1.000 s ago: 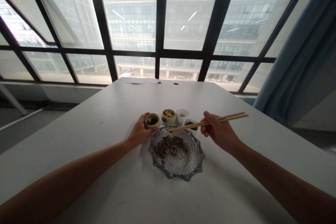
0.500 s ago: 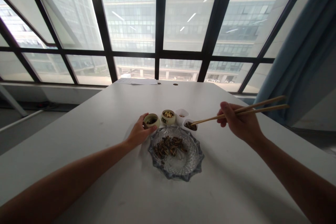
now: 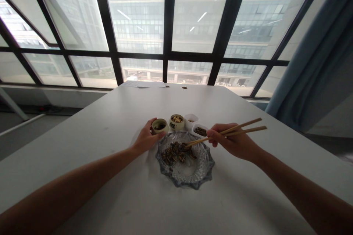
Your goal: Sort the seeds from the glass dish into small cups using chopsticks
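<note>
My right hand (image 3: pixel 231 141) grips a pair of wooden chopsticks (image 3: pixel 245 129), their tips among the sunflower seeds (image 3: pixel 176 153) in a clear scalloped glass dish (image 3: pixel 202 180). Whether the tips pinch a seed is too small to tell. My left hand (image 3: pixel 147 137) is wrapped round a small cream cup (image 3: pixel 164 129) with dark contents, which stands left of the dish's back rim. Beside it sits a similar cup with dark lettering (image 3: pixel 176 125), holding pale nuts. A white container (image 3: pixel 206 132) of striped seeds lies behind the dish, close to my right hand.
Another white container (image 3: pixel 191 117) with a little in it stands behind the seed container. Papers (image 3: pixel 146 85) lie at the far end of the white table (image 3: pixel 110 176), near two round holes. Windows and a blue curtain (image 3: pixel 309 58) stand beyond.
My right hand has moved left and nearer with the chopsticks; their tips went from the white seed container into the glass dish. My left hand stays on the cup.
</note>
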### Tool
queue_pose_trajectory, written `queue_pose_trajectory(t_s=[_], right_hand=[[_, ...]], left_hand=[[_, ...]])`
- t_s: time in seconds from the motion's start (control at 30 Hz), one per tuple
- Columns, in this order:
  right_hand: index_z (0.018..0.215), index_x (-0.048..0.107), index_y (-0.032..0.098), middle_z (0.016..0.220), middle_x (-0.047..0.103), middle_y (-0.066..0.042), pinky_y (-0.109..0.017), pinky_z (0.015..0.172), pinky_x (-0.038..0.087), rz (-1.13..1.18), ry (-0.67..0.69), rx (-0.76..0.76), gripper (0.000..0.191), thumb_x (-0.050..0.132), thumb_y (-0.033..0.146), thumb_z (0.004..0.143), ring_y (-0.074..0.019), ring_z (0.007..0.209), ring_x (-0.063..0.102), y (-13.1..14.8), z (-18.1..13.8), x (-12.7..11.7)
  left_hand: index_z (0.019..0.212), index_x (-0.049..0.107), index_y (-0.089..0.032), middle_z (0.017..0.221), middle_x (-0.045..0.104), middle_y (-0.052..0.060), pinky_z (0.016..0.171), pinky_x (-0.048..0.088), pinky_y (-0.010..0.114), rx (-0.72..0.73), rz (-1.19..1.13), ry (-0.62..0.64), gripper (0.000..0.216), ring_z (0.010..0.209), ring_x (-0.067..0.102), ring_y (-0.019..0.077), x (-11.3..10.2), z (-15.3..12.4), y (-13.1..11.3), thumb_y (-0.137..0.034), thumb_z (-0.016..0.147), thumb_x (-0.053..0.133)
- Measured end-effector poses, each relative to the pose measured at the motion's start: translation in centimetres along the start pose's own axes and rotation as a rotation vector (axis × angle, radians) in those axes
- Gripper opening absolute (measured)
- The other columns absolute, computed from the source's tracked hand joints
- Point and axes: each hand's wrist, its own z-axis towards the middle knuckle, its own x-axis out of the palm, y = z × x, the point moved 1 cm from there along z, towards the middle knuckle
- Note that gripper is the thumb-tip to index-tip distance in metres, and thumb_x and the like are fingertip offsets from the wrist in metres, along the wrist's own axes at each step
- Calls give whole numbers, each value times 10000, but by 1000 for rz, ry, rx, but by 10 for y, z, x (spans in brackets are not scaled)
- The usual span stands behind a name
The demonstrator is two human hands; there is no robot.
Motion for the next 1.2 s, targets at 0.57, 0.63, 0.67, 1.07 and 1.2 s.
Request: queue_pose_trajectory(t_s=[0.57,0.63,0.67,1.07,1.2], right_hand=[[669,672,164,539,660,-38,-217,457,471,59,60,-78,448,566,505,940,-140,482,625,9,-1,8],[658,670,161,532,660,-42,-213,444,471,97,33,-47,465,582,531,925,-138,466,624,6,-1,10],[655,669,158,536,665,-46,-212,434,472,131,2,-15,475,597,553,909,-137,457,622,3,-1,10],[581,625,149,409,565,-24,-211,290,395,676,-334,320,516,802,630,638,-105,311,468,-32,19,-5],[593,630,177,417,586,-32,-246,294,403,472,-614,163,484,719,627,751,-132,307,487,-33,13,-21]], left_hand=[[1334,490,-126,1182,677,133,1006,502,433,2,-1,-6,859,1091,654,282,0,0,1,-498,627,804],[1330,491,-126,1175,680,134,1002,505,439,8,-1,-7,856,1087,656,285,0,0,1,-496,624,805],[1329,492,-127,1170,681,133,1000,505,441,10,0,-8,854,1083,657,285,0,0,1,-495,624,804],[1328,492,-131,1158,681,128,981,510,430,-2,-4,1,852,1059,657,278,0,0,1,-493,622,803],[1324,501,-146,1152,686,116,976,512,424,3,-22,-9,847,1053,659,271,0,0,3,-497,616,809]])
